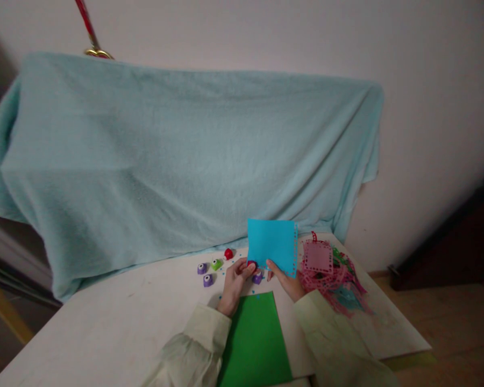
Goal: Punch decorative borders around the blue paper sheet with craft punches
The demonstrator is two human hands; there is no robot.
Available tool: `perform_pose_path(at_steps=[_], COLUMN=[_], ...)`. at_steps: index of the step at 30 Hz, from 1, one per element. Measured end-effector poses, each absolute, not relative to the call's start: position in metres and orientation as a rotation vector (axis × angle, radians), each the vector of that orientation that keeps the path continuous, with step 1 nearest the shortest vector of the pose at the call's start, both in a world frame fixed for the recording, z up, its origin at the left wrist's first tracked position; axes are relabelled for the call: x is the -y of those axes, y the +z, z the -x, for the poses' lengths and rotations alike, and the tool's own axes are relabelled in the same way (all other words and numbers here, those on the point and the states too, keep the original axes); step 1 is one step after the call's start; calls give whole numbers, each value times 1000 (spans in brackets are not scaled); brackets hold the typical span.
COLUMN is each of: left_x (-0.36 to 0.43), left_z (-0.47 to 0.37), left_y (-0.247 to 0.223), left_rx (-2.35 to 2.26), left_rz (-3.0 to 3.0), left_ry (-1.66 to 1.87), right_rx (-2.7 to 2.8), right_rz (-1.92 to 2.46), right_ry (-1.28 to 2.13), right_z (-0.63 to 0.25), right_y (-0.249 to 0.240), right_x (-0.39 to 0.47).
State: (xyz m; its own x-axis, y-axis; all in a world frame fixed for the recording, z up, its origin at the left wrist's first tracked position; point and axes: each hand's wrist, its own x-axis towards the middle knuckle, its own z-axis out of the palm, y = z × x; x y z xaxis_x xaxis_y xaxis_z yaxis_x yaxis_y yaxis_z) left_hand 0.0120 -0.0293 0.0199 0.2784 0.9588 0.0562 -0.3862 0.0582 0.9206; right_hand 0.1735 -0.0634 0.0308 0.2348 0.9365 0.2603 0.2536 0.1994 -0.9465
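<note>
A sheet of blue paper [271,242] is held up over the table, with small holes along its right edge and part of its lower edge. My left hand [234,282] is closed on a small red craft punch [251,264] at the sheet's lower left corner. My right hand [287,280] pinches the lower edge of the paper, thumb on the near face. Just below the sheet, between the hands, sits a purple punch [257,277]. To the left stand another red punch [228,254], a green punch [216,264] and two purple punches [202,268].
Green paper [258,344] lies near me on the white table [116,328]. On the right, a pink square with punched edges [318,258] rests on a heap of punched paper strips [325,287]. Blue bits dot the tabletop. A light blue cloth [177,161] hangs behind.
</note>
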Motion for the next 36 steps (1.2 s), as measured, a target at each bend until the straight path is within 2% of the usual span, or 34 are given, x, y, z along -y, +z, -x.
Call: perform_pose_path(at_steps=[6,18,36], left_x=[26,22,24], left_z=[-15,-16,-18], left_y=[14,9,15], left_rx=[-637,-498,-558], left_rz=[-1036,-1069,-1105], left_ry=[1157,1076,1035], right_rx=[1268,1244,1197], right_rz=[1273,1308,1298], right_ry=[766,646,664], right_z=[-176,-180,-179], right_y=[26,27,25], right_x=[60,58,57])
